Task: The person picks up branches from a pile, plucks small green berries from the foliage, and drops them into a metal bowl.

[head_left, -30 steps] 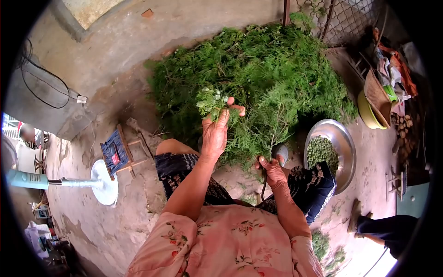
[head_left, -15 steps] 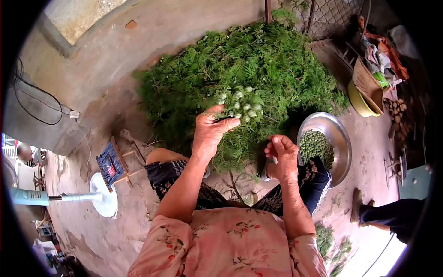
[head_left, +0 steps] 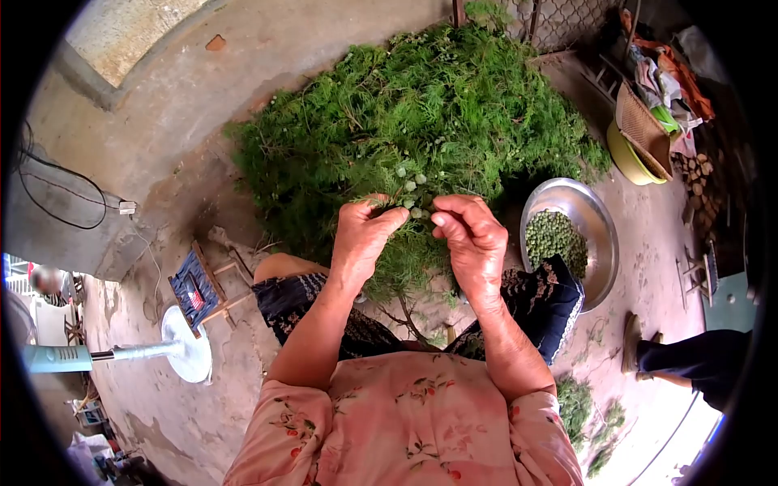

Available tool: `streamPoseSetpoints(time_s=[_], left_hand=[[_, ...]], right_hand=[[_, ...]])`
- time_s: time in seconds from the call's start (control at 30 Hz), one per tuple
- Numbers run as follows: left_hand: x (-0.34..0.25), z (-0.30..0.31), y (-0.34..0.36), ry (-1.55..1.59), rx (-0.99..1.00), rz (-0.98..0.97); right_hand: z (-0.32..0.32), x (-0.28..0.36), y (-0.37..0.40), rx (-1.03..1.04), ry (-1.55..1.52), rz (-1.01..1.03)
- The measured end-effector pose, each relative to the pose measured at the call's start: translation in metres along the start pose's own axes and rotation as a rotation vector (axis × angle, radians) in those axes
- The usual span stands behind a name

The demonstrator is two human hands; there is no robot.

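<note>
My left hand (head_left: 362, 235) pinches a green sprig (head_left: 409, 185) that bears several pale green cones. Close to its right side is my right hand (head_left: 472, 236), thumb and forefinger drawn together at the cones; whether anything sits between those fingertips is too small to tell. Beyond both hands spreads a large heap of green branches (head_left: 421, 105). By my right knee, a metal basin (head_left: 601, 271) holds many small green cones (head_left: 556, 240).
A small folding stool (head_left: 197, 289) and a fan with a round white base (head_left: 186, 344) stand at left. At right are a yellow tub (head_left: 628, 162) with a woven basket, and another person's leg (head_left: 681, 360). Loose green sprigs (head_left: 574, 409) lie at lower right.
My right hand has moved up and left from beside the basin to the sprig. My left hand has shifted slightly left and down with the sprig.
</note>
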State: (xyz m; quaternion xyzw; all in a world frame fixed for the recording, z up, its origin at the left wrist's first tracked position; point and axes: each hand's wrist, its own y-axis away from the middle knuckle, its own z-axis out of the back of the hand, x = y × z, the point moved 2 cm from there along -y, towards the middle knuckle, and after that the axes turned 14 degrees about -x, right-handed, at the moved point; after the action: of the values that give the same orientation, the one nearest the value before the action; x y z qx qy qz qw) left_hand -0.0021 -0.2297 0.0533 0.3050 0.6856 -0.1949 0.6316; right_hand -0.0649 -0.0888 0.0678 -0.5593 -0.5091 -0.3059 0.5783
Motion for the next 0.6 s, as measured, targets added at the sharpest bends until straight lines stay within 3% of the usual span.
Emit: streamPoseSetpoints(time_s=[0.1,0.27,0.3,0.37,0.6], left_hand=[[0.008,0.004,0.002,-0.057,0.014,-0.022],[0.009,0.009,0.007,0.021,-0.001,-0.001],[0.009,0.01,0.008,0.037,0.033,0.004],[0.011,0.011,0.009,0.003,0.034,-0.017],[0.016,0.014,0.015,-0.042,0.032,-0.112]], right_hand=[[-0.009,-0.006,0.003,0.065,0.212,0.058],[-0.016,-0.012,0.016,0.034,0.232,0.095],[-0.016,-0.014,0.015,0.034,0.232,0.093],[-0.017,-0.023,0.014,0.07,0.028,-0.099],[-0.02,-0.022,0.017,0.082,0.055,-0.017]])
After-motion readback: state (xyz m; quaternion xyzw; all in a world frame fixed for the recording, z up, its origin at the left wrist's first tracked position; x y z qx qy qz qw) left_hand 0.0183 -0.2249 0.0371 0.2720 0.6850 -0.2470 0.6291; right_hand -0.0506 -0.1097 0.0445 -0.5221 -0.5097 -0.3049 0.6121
